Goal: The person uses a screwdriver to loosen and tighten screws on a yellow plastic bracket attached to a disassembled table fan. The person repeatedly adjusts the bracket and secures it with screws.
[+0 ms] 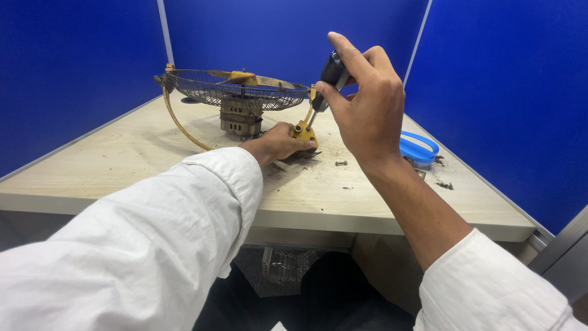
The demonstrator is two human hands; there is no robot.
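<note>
Head view, figure: old fan (239, 92) lying grille-up on the wooden table (122, 165), taken here as the landmark. Its wire guard sits toward the far left corner; the motor block shows beneath it. On the near right side of the fan lies a small yellow bracket (304, 130), well forward of the guard and almost straight ahead of me. My left hand (278, 142) is closed around the bracket's near side, pinning it to the table. My right hand (367, 104) grips the dark handle of a screwdriver (324, 86) above it. The shaft's long axis runs steeply down and leftward, its tip meeting the bracket's top. A loose bolt (341, 163) lies just right of the bracket; a blue ring (419, 147) rests farther right.
</note>
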